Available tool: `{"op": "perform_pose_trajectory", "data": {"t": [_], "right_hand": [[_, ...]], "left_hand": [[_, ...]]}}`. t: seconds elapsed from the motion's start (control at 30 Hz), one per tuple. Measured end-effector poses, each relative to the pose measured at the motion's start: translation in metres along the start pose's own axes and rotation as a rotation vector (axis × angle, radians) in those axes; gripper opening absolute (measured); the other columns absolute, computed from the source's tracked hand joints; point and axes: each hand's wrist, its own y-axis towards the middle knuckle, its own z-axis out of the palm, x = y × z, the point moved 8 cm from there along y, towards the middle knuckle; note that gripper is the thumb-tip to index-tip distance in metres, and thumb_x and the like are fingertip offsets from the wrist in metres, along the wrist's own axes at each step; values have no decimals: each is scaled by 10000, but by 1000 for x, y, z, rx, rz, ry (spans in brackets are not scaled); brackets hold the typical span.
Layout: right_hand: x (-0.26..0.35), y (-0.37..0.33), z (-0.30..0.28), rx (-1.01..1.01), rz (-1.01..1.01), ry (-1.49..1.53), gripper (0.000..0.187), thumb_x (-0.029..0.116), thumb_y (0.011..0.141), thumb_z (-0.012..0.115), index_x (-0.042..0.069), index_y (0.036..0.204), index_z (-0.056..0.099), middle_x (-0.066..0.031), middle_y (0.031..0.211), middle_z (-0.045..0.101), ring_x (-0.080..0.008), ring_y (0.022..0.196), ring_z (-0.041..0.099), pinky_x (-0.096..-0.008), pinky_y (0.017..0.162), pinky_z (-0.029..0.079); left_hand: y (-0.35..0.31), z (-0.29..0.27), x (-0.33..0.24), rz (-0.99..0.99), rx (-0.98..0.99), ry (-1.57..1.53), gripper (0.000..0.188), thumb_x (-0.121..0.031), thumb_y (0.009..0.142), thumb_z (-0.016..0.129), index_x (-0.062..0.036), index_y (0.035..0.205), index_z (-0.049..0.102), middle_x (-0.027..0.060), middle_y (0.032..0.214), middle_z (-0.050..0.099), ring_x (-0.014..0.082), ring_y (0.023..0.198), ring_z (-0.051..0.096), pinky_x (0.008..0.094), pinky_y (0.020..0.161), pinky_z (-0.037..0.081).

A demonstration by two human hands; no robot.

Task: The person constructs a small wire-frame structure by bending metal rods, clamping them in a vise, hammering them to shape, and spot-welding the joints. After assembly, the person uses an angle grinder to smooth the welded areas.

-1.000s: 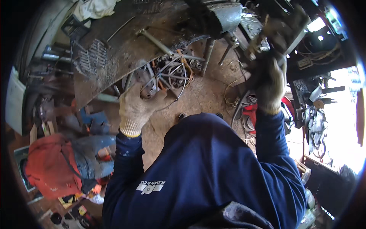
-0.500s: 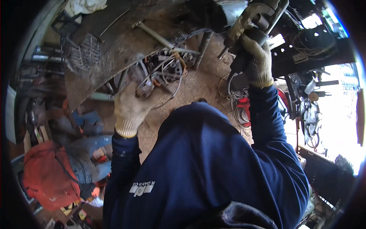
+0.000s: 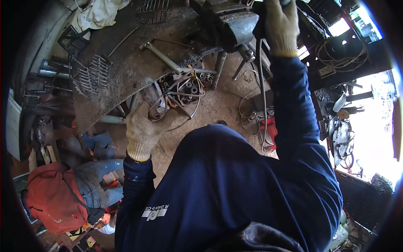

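Note:
My right hand [image 3: 283, 31], in a cream knit glove, is raised at the top edge, closed around a dark power tool [image 3: 261, 25]. Most of the tool lies outside the picture, and its cable [image 3: 262, 84] hangs down from it. A bench vise [image 3: 239, 26] with a bar handle stands just left of this hand. My left hand [image 3: 142, 132], gloved alike, is low beside the near edge of the steel bench [image 3: 98, 110]. Blur and angle hide how its fingers lie. Close beyond it are metal parts [image 3: 157, 111] under the bench edge.
On the bench lie a tube piece [image 3: 163, 58], a thin rod [image 3: 124, 41], and welded grates [image 3: 90, 75]. A red garment [image 3: 54, 197] and denim, seemingly a crouched person, are at the lower left. Tangled cables and a red object [image 3: 268, 131] lie on the floor right of centre.
My right hand has gone up and away with the power tool, now mostly out of the picture, so the vise shows more. My left hand has dropped slightly lower in view.

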Motion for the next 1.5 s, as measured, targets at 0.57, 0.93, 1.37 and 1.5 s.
{"op": "perform_pose_trajectory", "data": {"t": [0.57,0.93,1.37,1.5], "right_hand": [[-27,25,0,105,210,-792,513,464,970,667,20,1223,628,-216,1029,719,-382,1008,702,-469,867,523],[-10,3,6,146,194,-691,467,399,955,730,72,1273,628,-134,1076,726,-236,1002,697,-382,879,535],[-17,7,-56,38,289,183,240,215,997,671,66,1182,636,2,919,654,-71,742,579,-250,649,484],[-84,-68,-86,-58,543,556,355,286,1006,630,49,1267,584,-71,987,647,-222,891,671,-406,830,591]], "left_hand": [[10,7,-1,-89,-6,-9,560,-381,680,952,-57,642,496,42,560,485,223,493,466,384,504,418],[12,8,-3,-44,-58,-29,553,-364,671,963,-43,671,513,52,572,504,220,497,481,387,502,422],[12,19,13,-202,122,-20,525,-285,731,899,-31,657,446,65,576,472,194,514,414,388,516,379],[11,20,19,-141,43,-18,542,-332,724,921,-38,663,470,60,585,499,199,515,426,383,511,387]]}}
